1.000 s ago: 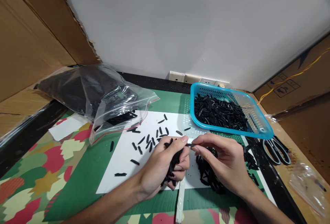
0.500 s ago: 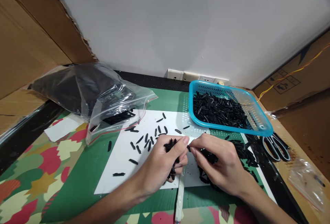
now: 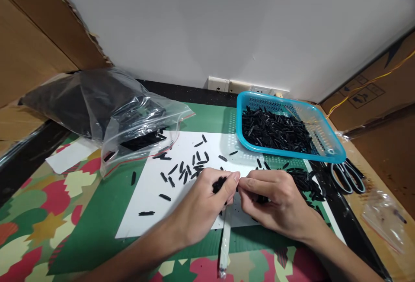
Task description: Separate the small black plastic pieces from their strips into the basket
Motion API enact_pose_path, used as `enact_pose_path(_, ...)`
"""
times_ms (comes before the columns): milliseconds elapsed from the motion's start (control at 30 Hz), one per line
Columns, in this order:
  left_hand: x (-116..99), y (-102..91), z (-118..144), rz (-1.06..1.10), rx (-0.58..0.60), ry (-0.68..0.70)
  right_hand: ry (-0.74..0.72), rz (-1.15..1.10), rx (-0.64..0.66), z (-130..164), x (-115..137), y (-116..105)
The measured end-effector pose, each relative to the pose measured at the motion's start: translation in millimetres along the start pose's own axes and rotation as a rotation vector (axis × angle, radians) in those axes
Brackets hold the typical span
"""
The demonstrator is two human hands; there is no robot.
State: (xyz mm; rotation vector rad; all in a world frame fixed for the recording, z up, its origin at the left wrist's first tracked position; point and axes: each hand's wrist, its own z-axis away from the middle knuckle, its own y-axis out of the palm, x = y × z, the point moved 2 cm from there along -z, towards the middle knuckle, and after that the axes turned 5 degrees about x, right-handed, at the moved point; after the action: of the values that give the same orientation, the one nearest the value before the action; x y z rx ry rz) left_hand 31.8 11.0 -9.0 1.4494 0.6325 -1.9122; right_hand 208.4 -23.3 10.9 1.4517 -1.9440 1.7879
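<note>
My left hand [image 3: 207, 204] is closed around a bunch of short black strips [image 3: 219, 184], whose ends show beside the thumb. My right hand [image 3: 275, 200] is pinched, its fingertips meeting the left thumb tip; a sliver of a black strip shows there, mostly hidden by the fingers. Both hands are above a white sheet [image 3: 136, 221], where several loose black strips [image 3: 173, 169] lie scattered left of the hands. Beyond my right hand spreads a pile of similar strips [image 3: 304, 182]. Below the hands lies a narrow white wrapped stick [image 3: 225, 241].
A blue plastic basket [image 3: 292, 155] holding many black strips stands at the back right. Grey-handled scissors [image 3: 345, 178] and a small clear bag [image 3: 384, 217] lie right of it. A large zip bag [image 3: 87, 100] of dark material sits back left. Wall sockets [image 3: 240, 86] line the back.
My right fingers have closed in against the left thumb, covering the black strip end that showed between the hands. The left hand's bunch is less exposed. The view has shifted slightly.
</note>
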Motion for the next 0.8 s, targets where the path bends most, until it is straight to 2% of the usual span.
enact_pose_path(167,1,2.6,-3,0.168,0.035,-0.092,0.0,0.056,-0.11,-1,0,5)
enact_pose_path(367,-8,4.3,-2,0.437,0.142,-0.219,0.129,-0.053,-0.216,-6,0,-12)
enact_pose_path(467,-11,3.5,-1,0.501,0.147,-0.239,0.162,-0.165,-0.117,-6,-1,-17)
enact_pose_path(600,-10,2.6,-2,0.49,0.12,-0.236,0.126,-0.207,0.006,-5,0,-17)
enact_pose_path(800,-8,2.7,-1,0.344,0.067,-0.14,0.138,-0.244,0.06,-6,-1,-14)
